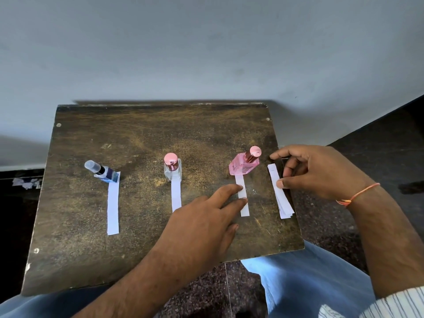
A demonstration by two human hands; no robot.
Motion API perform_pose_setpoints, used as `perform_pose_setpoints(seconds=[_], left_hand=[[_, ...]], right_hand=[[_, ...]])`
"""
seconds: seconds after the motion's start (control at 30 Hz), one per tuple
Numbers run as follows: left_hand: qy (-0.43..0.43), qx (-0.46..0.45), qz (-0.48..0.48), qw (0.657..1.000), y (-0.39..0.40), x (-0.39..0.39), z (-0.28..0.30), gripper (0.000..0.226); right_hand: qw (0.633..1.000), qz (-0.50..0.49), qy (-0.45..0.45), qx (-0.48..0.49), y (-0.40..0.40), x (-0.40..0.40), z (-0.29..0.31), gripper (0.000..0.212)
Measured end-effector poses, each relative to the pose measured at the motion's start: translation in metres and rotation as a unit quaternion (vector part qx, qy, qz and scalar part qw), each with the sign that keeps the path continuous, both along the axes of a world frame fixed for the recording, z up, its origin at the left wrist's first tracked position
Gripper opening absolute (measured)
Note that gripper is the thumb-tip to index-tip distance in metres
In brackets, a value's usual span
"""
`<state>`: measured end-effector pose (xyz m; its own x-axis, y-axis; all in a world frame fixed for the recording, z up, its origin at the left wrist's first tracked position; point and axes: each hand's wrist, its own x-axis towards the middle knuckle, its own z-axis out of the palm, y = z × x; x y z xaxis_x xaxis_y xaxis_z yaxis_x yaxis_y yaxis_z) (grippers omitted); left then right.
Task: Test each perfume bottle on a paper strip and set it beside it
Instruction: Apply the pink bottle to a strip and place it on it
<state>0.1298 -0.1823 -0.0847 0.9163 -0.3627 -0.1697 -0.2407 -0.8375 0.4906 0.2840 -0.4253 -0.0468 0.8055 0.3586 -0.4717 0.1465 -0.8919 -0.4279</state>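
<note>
The left hand [202, 222] lay flat over the wooden board [142, 134], fingers straight and a little spread, two fingertips pressing on the third paper strip [242, 198] near its middle. That strip ran lengthwise away from the person, its far end touching the base of the pink bottle [243, 165], which stood leaning slightly to the right, cap up. Over on the right, the right hand [321, 171] hovered with fingers curled, the thumb tip pressing on the stack of spare strips [280, 196] at the board's right edge, the forefinger stretched out above the stack's far end; whether it pinched the paper could not be told. The stack lay angled, near end swung right. In the centre, the clear bottle [173, 169] stood upright on the far end of the middle strip [176, 195]. At left, the blue bottle [104, 172] tilted left beside the far end of the left strip [113, 203], both strips pointing straight away.
</note>
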Motion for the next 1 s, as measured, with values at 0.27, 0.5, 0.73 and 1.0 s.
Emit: perform_pose_setpoints(seconds=[0.27, 0.5, 0.73, 1.0], left_hand=[[-0.015, -0.015, -0.004, 1.0, 0.001, -0.003, -0.002, 0.058], [-0.027, -0.016, -0.02, 0.999, 0.003, -0.006, -0.003, 0.052], [-0.101, -0.062, -0.049, 0.992, 0.009, -0.003, -0.005, 0.023], [-0.14, -0.009, -0.018, 0.99, 0.007, -0.03, 0.01, 0.023]], right_hand=[[1.0, -0.005, -0.024, -0.002, 0.0, 0.0, -0.002, 0.054], [0.999, -0.011, -0.036, 0.005, -0.001, -0.003, -0.003, 0.049], [0.999, -0.015, -0.041, -0.015, 0.003, -0.009, 0.001, 0.033], [0.994, -0.04, -0.077, -0.065, 0.01, -0.056, 0.002, 0.045]])
